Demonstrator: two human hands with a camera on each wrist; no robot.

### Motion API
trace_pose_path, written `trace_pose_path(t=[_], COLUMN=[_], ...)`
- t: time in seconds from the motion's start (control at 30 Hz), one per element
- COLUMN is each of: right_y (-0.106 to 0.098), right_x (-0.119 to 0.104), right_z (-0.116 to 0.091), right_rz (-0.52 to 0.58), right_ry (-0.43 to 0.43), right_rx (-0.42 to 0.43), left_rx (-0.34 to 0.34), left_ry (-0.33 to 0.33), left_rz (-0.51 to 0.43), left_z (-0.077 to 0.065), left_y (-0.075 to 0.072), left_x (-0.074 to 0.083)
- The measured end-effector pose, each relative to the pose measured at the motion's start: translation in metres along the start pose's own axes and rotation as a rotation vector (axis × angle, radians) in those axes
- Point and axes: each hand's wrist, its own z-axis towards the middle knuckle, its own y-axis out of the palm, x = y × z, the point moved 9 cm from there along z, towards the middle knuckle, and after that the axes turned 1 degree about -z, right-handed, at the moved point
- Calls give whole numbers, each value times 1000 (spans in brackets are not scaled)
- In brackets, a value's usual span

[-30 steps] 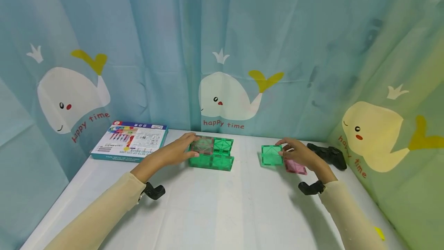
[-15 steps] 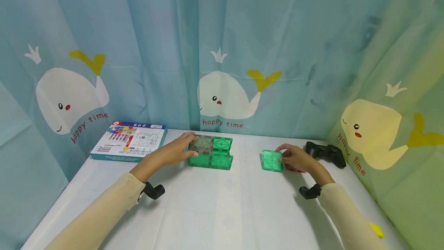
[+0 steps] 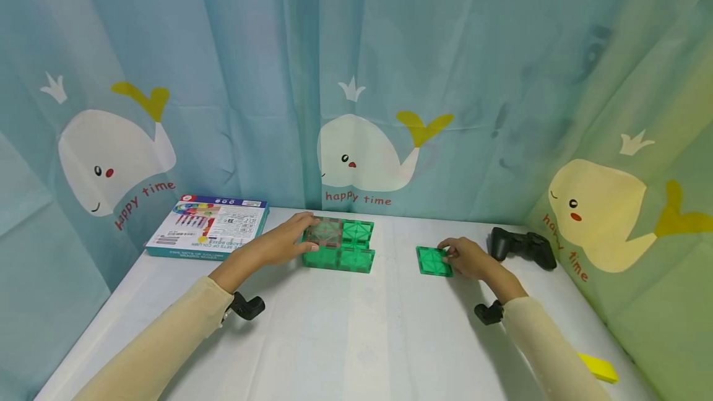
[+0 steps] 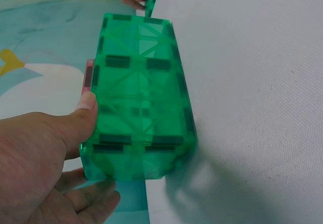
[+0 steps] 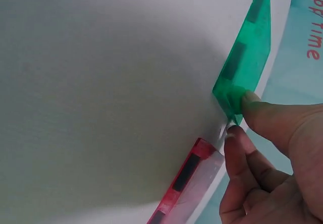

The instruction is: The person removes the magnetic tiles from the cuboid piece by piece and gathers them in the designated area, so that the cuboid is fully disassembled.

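Note:
At the left end of a block of green see-through magnetic tiles (image 3: pixel 355 258), my left hand (image 3: pixel 280 244) grips its side. A pink-framed tile (image 3: pixel 325 232) lies over the block's back left part. In the left wrist view, the thumb (image 4: pixel 86 110) presses the edge near the pink tile's red rim (image 4: pixel 88 76), with the fingers curled beyond the end. Off to the right, my right hand (image 3: pixel 470 258) pinches one corner of a single green magnetic tile (image 3: pixel 433 261) between thumb and fingertips. A red-rimmed tile (image 5: pixel 185 176) is close below those fingers in the right wrist view; the hand hides it from the head view.
A boxed toy set (image 3: pixel 208 228) lies at the back left of the white table (image 3: pixel 334 339). A black game controller (image 3: pixel 522 247) is right of my right hand. Something yellow (image 3: pixel 598 367) sits by the right sleeve. Whale-print curtains (image 3: pixel 356 48) stand behind.
My right hand has lowered the green tile, which now tilts flatter toward the table. The pink tile under that hand has gone out of the head view. The left hand has barely moved.

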Motion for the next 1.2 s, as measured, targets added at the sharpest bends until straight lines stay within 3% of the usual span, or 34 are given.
trace_pose_path(t=[0.3,0.63,0.77,0.87,1.03,1.2], right_y=[-1,-1,5,16,32,43], right_x=[-19,-108,-144,-167,-187,-193], right_z=[-4,-3,-8,-12,-14,-10], right_rz=[-167,-60,-98,-194,-332,-344], right_ry=[-3,-309,-402,-490,-602,-663], right_rx=[83,195,220,247,333,370], left_rx=[-5,-10,-7,-4,-2,0], left_ry=[-4,-19,-15,-11,-14,-23], left_rz=[10,15,11,10,-3,0], left_z=[0,0,0,0,0,-1], left_y=[0,0,0,0,-1,-1], left_x=[1,0,1,2,4,3])
